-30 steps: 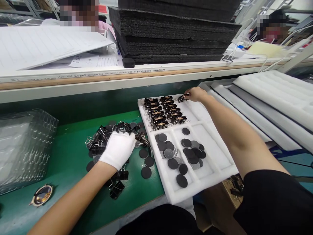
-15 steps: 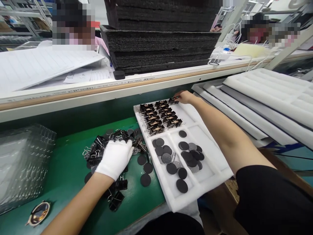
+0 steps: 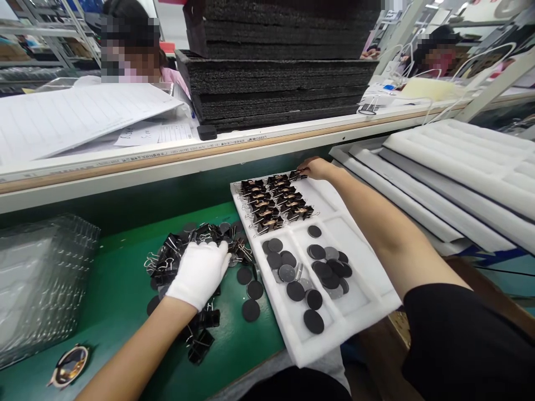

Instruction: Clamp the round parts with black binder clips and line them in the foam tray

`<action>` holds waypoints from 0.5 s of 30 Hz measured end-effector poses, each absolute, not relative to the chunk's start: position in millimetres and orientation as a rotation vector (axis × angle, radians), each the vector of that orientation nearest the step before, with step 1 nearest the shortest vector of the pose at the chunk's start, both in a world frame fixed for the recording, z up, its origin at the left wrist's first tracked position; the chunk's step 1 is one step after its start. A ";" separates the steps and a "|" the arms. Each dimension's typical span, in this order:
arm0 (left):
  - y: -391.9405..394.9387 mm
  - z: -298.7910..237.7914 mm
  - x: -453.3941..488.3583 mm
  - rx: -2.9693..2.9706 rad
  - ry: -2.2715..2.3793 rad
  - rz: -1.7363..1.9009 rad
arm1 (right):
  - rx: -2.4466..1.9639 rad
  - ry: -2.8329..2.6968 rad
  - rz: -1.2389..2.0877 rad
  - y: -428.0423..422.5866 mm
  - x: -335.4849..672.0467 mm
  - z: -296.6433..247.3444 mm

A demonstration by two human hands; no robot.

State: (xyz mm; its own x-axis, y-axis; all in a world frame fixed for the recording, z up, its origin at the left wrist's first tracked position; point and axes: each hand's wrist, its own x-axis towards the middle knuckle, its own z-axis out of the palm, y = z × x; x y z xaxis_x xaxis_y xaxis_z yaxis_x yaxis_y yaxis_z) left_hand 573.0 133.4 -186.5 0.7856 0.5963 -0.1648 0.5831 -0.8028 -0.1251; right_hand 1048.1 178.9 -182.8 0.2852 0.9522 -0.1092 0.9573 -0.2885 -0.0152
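Observation:
My left hand (image 3: pixel 201 273), in a white glove, lies over a heap of black binder clips (image 3: pixel 167 262) on the green table. Its fingers curl down into the heap, and what they hold, if anything, is hidden. My bare right hand (image 3: pixel 315 168) reaches to the far edge of a white foam tray (image 3: pixel 368 301). Thumb and fingers close there on a black binder clip (image 3: pixel 297 174). Beside it, two rows of clipped pieces (image 3: pixel 267 203) with gold-coloured edges fill part of the tray. Black discs (image 3: pixel 321 270) and some clear ones lie in the near compartments.
Clear plastic trays (image 3: pixel 45 278) are stacked at left, behind a gold-rimmed sunglass frame part (image 3: pixel 70 366). White foam trays (image 3: pixel 455 172) pile up at right. Black foam sheets (image 3: pixel 276 83) and papers (image 3: pixel 83 117) rest on the shelf ahead. Two people sit beyond it.
The view has shifted slightly, so everything sits a little lower and further right. Both hands keep nearly the same places at the heap and the tray's far edge.

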 end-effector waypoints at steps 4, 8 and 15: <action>133.6 -187.5 572.1 -2.906 -0.966 0.289 | 2.519 1.828 -0.151 175.1 1036.7 -184.3; 134.0 -186.5 571.3 -2.885 -0.948 0.277 | 2.643 1.754 -0.074 159.3 1025.4 -170.6; 125.6 -180.7 573.2 -2.870 -0.967 0.227 | 2.492 1.848 -0.367 73.9 961.0 -148.2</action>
